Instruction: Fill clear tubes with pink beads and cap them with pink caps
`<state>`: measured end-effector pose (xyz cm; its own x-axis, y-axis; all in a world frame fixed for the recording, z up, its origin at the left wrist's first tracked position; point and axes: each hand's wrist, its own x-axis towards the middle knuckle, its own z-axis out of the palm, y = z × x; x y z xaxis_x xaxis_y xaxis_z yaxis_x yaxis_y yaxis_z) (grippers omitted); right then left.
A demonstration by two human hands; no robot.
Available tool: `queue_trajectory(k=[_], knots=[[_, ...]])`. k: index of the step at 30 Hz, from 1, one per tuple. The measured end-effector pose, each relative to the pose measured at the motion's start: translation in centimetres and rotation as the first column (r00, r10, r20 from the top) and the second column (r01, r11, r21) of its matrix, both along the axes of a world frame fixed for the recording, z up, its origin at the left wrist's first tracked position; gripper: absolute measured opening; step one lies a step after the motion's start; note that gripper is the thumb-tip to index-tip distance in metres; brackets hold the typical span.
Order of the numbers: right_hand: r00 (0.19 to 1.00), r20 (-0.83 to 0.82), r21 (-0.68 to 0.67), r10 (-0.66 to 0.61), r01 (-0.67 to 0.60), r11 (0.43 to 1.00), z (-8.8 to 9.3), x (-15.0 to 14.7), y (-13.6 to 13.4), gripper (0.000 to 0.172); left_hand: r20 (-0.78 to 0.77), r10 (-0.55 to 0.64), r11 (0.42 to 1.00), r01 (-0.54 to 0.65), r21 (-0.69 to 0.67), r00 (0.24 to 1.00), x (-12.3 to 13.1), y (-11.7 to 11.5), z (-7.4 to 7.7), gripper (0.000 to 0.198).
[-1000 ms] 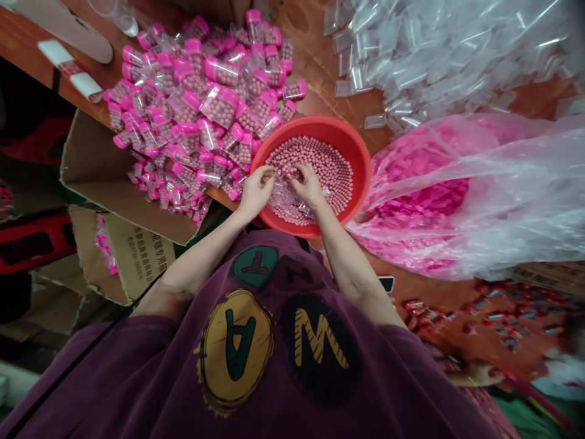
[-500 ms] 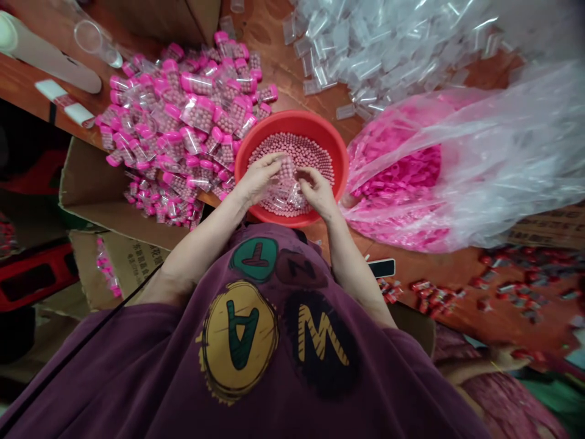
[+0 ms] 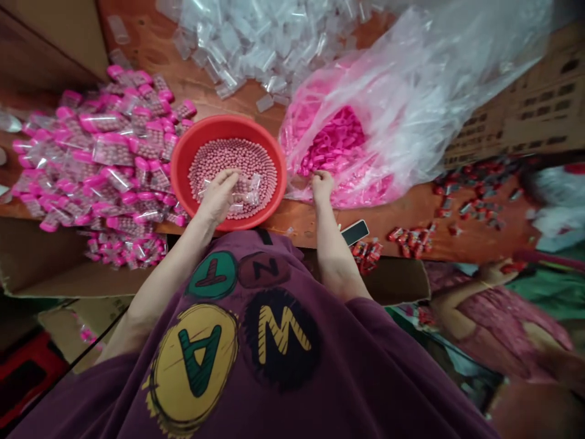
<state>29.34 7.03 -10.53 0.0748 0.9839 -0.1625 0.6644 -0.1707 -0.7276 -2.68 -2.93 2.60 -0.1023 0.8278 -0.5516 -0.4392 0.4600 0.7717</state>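
My left hand [image 3: 220,194] is over the red bowl [image 3: 179,161], its fingers closed on a small clear plastic bottle [image 3: 238,185] that the fingers partly hide. Under it, pink beads [image 3: 228,151] fill the bowl, and more clear bottles [image 3: 253,194] lie on them. To the right, my right hand [image 3: 322,184] is at the near edge of an open plastic bag [image 3: 397,122] of pink caps [image 3: 336,140]. Its fingers are curled together, and whatever they hold is too small to make out.
Filled bottles with pink caps [image 3: 109,146] are heaped left of the bowl. Clear bottles [image 3: 256,42] lie in a pile at the back. A phone [image 3: 354,232] and small red pieces [image 3: 414,239] are on the table's right side. Another person's arm [image 3: 461,305] shows at lower right.
My right hand has left the bowl and moved right to the bag of pink caps. My left hand stays over the bowl. The view has shifted to the right.
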Motion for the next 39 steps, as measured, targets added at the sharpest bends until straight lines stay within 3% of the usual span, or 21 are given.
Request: queue_trajectory(k=[3, 8, 13, 18, 21, 24, 27, 29, 33, 35, 37, 39], knots=[[0.992, 0.114, -0.085, -0.055, 0.065, 0.994, -0.6, -2.5, 0.3, 0.034, 0.006, -0.015, 0.999, 0.015, -0.038, 1.0, 1.2, -0.2, 0.2, 0.025], [0.981, 0.192, -0.203, 0.02, 0.02, 0.979, -0.5, -6.8, 0.3, 0.022, -0.031, -0.049, 0.994, 0.046, -0.101, 0.998, 2.3, -0.4, 0.7, 0.03], [0.985, 0.167, -0.228, -0.043, 0.081, 0.97, 0.1, -6.4, -0.6, 0.018, -0.072, -0.075, 0.991, 0.066, -0.117, 0.995, 2.6, -0.3, 0.9, 0.033], [0.988, 0.05, -0.169, -0.147, 0.154, 0.974, 1.7, -3.7, -3.0, 0.02, -0.031, -0.123, 0.99, 0.12, -0.074, 0.992, 3.2, 0.5, 1.2, 0.039], [0.966, -0.198, -0.069, -0.164, 0.153, 0.986, 3.8, -3.1, -4.9, 0.04, 0.025, -0.14, 0.988, 0.142, -0.065, 0.99, 4.0, 1.0, 1.4, 0.041], [0.917, -0.398, 0.008, -0.015, 0.02, 1.0, 6.6, -4.2, -6.4, 0.043, 0.064, -0.153, 0.986, 0.157, -0.064, 0.986, 4.8, 1.3, 2.0, 0.039], [0.894, -0.424, 0.087, 0.147, -0.122, 0.989, 9.1, -6.8, -7.6, 0.032, 0.051, -0.16, 0.986, 0.163, -0.044, 0.986, 5.0, 1.4, 2.5, 0.036], [0.905, -0.389, 0.11, 0.173, -0.14, 0.984, 10.1, -9.0, -8.1, 0.026, 0.019, -0.167, 0.985, 0.167, -0.032, 0.986, 4.8, 1.3, 2.7, 0.035], [0.919, -0.289, 0.129, 0.27, -0.242, 0.962, 10.3, -12.5, -9.0, 0.033, -0.049, -0.22, 0.975, 0.217, -0.052, 0.974, 4.1, 0.8, 2.5, 0.026], [0.898, -0.328, 0.129, 0.295, -0.267, 0.955, 9.8, -13.5, -9.3, 0.038, -0.085, -0.254, 0.967, 0.25, -0.054, 0.963, 3.6, 0.6, 2.3, 0.02], [0.864, -0.441, 0.122, 0.241, -0.209, 0.97, 9.3, -14.1, -9.5, 0.034, -0.108, -0.276, 0.961, 0.27, -0.063, 0.955, 3.2, 0.5, 2.0, 0.019], [0.809, -0.579, 0.066, 0.099, -0.075, 0.995, 8.9, -14.3, -9.7, 0.026, -0.126, -0.235, 0.971, 0.228, -0.07, 0.964, 2.9, 0.6, 1.8, 0.029]])
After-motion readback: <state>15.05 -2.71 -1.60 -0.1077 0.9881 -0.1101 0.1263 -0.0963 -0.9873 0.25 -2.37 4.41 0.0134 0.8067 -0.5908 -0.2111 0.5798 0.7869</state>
